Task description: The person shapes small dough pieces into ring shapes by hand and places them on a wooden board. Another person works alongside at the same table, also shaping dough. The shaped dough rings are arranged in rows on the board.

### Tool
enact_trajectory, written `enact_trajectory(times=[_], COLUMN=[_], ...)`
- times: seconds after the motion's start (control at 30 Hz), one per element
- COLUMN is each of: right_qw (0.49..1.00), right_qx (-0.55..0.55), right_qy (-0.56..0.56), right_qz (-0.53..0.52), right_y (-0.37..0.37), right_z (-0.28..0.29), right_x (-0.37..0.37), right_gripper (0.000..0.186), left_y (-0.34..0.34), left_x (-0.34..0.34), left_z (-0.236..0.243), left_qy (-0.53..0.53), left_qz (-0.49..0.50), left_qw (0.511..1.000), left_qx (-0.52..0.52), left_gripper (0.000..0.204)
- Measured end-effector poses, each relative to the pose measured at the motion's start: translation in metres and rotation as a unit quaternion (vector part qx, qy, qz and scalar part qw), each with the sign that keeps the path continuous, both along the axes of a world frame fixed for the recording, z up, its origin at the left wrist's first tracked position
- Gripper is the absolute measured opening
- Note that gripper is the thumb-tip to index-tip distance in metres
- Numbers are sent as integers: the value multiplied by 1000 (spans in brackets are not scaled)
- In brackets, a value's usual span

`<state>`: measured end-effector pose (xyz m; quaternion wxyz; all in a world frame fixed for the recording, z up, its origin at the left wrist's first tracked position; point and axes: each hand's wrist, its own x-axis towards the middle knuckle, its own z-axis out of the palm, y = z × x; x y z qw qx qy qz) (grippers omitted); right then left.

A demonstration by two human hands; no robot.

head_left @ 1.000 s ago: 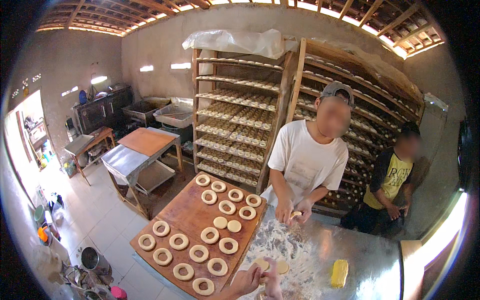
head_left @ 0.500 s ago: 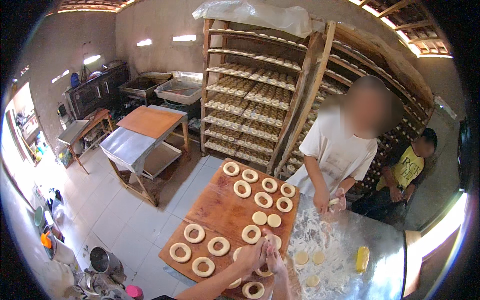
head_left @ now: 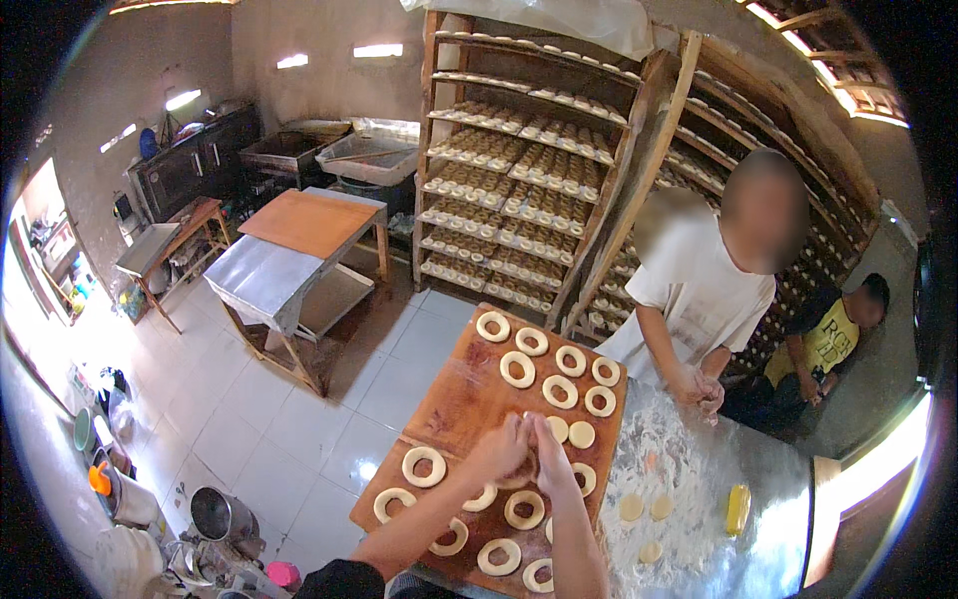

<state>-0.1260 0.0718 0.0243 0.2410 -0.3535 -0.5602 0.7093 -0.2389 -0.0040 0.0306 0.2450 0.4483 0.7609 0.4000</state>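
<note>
Both of my hands are raised over a brown wooden board [head_left: 446, 397], close together with fingers curled inward. My left hand [head_left: 504, 449] and my right hand [head_left: 552, 461] nearly meet at the fingertips; whatever they hold, if anything, is hidden by the fingers. Pale dough rings lie on the board, among them one ring [head_left: 424, 451] left of my hands and another ring [head_left: 525, 496] just below them. Right beside my right hand are two flat dough discs [head_left: 582, 434], without holes, one partly behind my fingers.
A floured metal table [head_left: 689, 569] adjoins the board on the right, with several dough discs [head_left: 632, 507] and a yellow block [head_left: 737, 510]. Across it stands a person in a white shirt [head_left: 699, 280], hands together. Another person sits behind. A tall rack [head_left: 427, 150] holds trays of rings.
My hands have moved left and farther away across the board, from over the rings to beside the flat discs. The view has shifted slightly. The person opposite has brought their hands together.
</note>
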Motion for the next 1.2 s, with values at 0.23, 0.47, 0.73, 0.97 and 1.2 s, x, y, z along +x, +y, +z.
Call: enact_trajectory(times=[0.23, 0.47, 0.73, 0.97, 1.2], right_qw=[817, 712, 831, 710, 931], right_qx=[431, 473, 381, 355, 200], right_qy=[-383, -505, -395, -558, -304], right_qz=[14, 123, -87, -242, 14], right_y=[14, -6, -19, -28, 7], right_z=[7, 4, -11, -45, -27], right_x=[-23, -31, 139, 353, 383], right_gripper=[75, 85, 54, 42, 33], left_y=[-6, -10, -21, 1, 17], left_x=[-45, -35, -7, 156, 302], left_z=[-6, -29, 4, 10, -21], left_qy=[283, 256, 287, 11, -1], left_qz=[22, -13, -21, -139, -277], left_qw=[948, 950, 956, 990, 949], left_qx=[-142, -179, -61, 30, -151], left_gripper=[38, 55, 44, 31, 36])
